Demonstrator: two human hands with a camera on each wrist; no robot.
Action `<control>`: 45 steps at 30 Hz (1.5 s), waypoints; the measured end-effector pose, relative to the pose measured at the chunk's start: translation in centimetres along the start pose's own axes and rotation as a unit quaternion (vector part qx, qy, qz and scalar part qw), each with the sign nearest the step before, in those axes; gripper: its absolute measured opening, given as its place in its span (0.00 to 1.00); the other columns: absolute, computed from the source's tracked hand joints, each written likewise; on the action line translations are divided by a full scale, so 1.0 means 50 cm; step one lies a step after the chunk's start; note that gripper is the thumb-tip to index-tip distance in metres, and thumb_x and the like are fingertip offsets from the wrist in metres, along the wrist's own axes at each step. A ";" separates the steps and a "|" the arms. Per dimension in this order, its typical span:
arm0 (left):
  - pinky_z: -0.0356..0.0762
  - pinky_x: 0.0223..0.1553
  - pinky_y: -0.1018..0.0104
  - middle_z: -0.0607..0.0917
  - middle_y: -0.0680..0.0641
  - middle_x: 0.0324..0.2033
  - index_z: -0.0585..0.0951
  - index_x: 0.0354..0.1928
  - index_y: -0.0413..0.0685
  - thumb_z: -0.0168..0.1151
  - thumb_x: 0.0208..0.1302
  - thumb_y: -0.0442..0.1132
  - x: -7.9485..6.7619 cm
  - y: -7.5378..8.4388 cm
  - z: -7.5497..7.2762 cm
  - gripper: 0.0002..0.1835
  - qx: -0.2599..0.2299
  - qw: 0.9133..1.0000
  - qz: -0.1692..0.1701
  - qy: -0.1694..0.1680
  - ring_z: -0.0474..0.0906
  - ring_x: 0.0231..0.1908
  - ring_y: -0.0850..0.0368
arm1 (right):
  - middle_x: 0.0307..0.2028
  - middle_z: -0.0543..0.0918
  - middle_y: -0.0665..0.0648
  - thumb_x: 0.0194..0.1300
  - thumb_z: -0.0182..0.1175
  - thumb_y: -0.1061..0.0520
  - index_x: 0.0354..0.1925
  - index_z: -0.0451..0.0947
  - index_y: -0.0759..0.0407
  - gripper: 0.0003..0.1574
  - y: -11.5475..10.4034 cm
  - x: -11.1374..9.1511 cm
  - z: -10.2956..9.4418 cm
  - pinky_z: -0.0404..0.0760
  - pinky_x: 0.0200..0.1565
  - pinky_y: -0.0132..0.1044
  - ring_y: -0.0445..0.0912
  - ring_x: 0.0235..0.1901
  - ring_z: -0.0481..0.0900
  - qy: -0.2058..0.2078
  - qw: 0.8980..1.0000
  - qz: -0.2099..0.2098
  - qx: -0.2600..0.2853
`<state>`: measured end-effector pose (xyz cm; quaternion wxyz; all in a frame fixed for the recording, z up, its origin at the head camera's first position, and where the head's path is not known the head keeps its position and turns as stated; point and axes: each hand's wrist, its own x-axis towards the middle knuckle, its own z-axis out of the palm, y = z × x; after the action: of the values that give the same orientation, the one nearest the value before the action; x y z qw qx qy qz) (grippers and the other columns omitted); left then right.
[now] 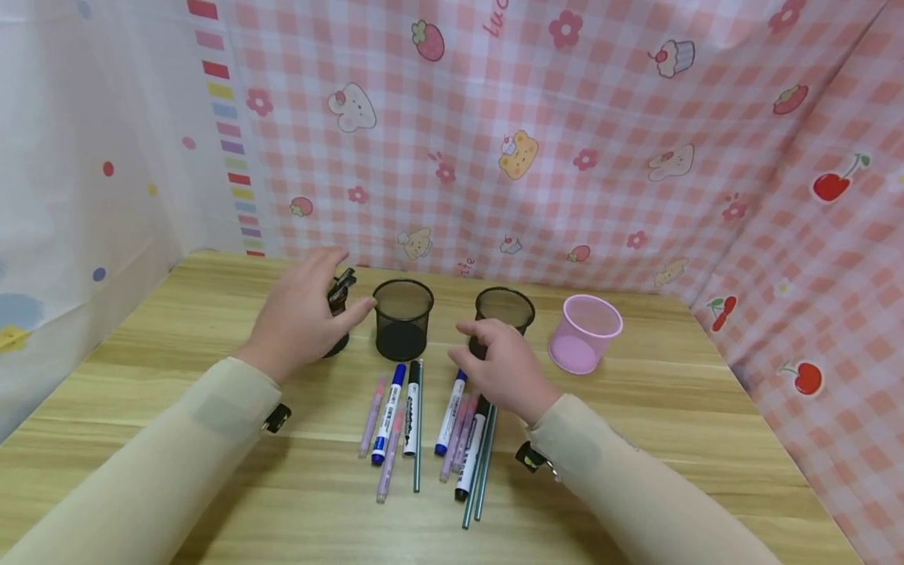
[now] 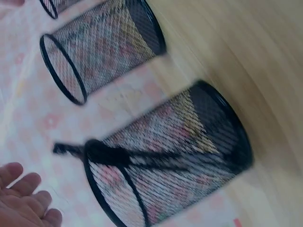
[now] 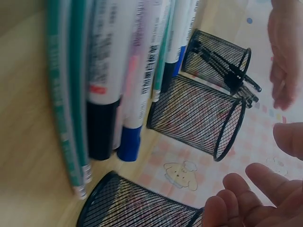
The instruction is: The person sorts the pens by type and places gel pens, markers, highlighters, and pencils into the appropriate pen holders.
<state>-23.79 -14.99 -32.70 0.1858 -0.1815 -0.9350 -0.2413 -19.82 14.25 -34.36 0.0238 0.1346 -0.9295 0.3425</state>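
Note:
My left hand (image 1: 297,314) is raised beside the leftmost black mesh pen cup (image 2: 180,151), fingers extended, and holds nothing. Black pens (image 1: 342,284) lean in that cup. My right hand (image 1: 508,369), loosely bent and holding nothing, hovers over the upper ends of the right pen group, partly covering another black mesh cup (image 1: 504,302). Between the hands stands a second black mesh cup (image 1: 402,322). The right group has a blue-capped marker (image 1: 452,416), a black-capped marker (image 1: 471,459), pink pens (image 1: 462,435) and teal pencils (image 1: 485,471).
A pink mesh cup (image 1: 586,333) stands at the right end of the row. The left pen group has a blue marker (image 1: 389,412), a black marker (image 1: 412,416), pink pens (image 1: 371,416) and a teal pencil (image 1: 418,455). A patterned curtain (image 1: 459,102) hangs behind the wooden table (image 1: 339,526).

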 end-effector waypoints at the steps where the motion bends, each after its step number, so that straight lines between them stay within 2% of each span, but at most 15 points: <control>1: 0.61 0.77 0.37 0.71 0.36 0.75 0.66 0.77 0.37 0.64 0.72 0.60 0.001 0.009 0.003 0.43 -0.002 1.000 0.014 -0.001 0.65 0.76 0.35 | 0.67 0.80 0.59 0.75 0.66 0.47 0.69 0.78 0.57 0.30 0.004 -0.002 -0.001 0.72 0.74 0.54 0.56 0.71 0.74 -0.003 1.000 0.001 -0.003; 4: 0.63 0.77 0.38 0.72 0.38 0.75 0.67 0.77 0.39 0.65 0.71 0.60 0.004 0.032 0.015 0.43 0.003 0.999 0.045 -0.007 0.66 0.75 0.38 | 0.68 0.80 0.59 0.74 0.66 0.46 0.70 0.78 0.58 0.32 0.016 -0.007 -0.002 0.71 0.74 0.55 0.57 0.72 0.73 -0.011 1.000 0.004 -0.013; 7: 0.63 0.77 0.40 0.71 0.39 0.75 0.67 0.77 0.40 0.65 0.70 0.62 0.009 0.050 0.029 0.45 0.017 0.998 0.061 -0.018 0.66 0.76 0.39 | 0.69 0.79 0.60 0.74 0.66 0.44 0.69 0.78 0.57 0.33 0.026 -0.010 -0.003 0.71 0.74 0.56 0.57 0.72 0.73 -0.014 0.999 0.006 -0.030; 14: 0.62 0.78 0.41 0.68 0.41 0.78 0.64 0.80 0.43 0.63 0.69 0.67 0.021 0.078 0.059 0.48 0.040 0.995 0.072 -0.051 0.63 0.78 0.41 | 0.69 0.78 0.63 0.71 0.69 0.47 0.68 0.79 0.59 0.33 0.045 -0.018 -0.012 0.73 0.72 0.57 0.60 0.70 0.75 -0.035 0.997 0.025 -0.064; 23: 0.58 0.80 0.41 0.58 0.44 0.83 0.56 0.84 0.48 0.59 0.71 0.69 0.026 0.085 0.084 0.51 0.016 0.993 0.042 -0.109 0.54 0.82 0.41 | 0.72 0.76 0.61 0.71 0.69 0.45 0.71 0.77 0.56 0.36 0.065 -0.030 -0.028 0.70 0.74 0.58 0.60 0.73 0.71 -0.060 0.992 0.079 -0.079; 32: 0.58 0.79 0.38 0.53 0.40 0.84 0.53 0.84 0.46 0.55 0.73 0.71 0.033 0.086 0.099 0.52 0.002 0.988 0.006 -0.155 0.52 0.82 0.38 | 0.68 0.80 0.64 0.71 0.69 0.48 0.67 0.79 0.61 0.32 0.088 -0.042 -0.039 0.74 0.71 0.57 0.60 0.70 0.75 -0.069 0.991 0.063 -0.093; 39: 0.63 0.76 0.37 0.53 0.39 0.83 0.50 0.85 0.45 0.55 0.72 0.71 0.035 0.086 0.107 0.53 -0.006 0.986 -0.027 -0.167 0.58 0.80 0.36 | 0.57 0.86 0.63 0.71 0.69 0.47 0.65 0.81 0.61 0.30 0.097 -0.046 -0.042 0.83 0.60 0.55 0.56 0.56 0.85 -0.102 0.983 0.092 -0.119; 45: 0.63 0.76 0.36 0.50 0.39 0.84 0.48 0.85 0.45 0.55 0.72 0.72 0.034 0.079 0.113 0.55 -0.037 0.983 -0.068 -0.164 0.56 0.80 0.36 | 0.48 0.88 0.60 0.69 0.71 0.47 0.66 0.79 0.60 0.33 0.104 -0.050 -0.038 0.86 0.50 0.48 0.48 0.42 0.84 -0.120 0.979 0.101 -0.131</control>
<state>-25.04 -8.40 -35.04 0.0062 -0.1612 -0.9535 -0.2547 -18.89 19.86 -36.52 -0.1051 0.0753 -0.9712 0.2001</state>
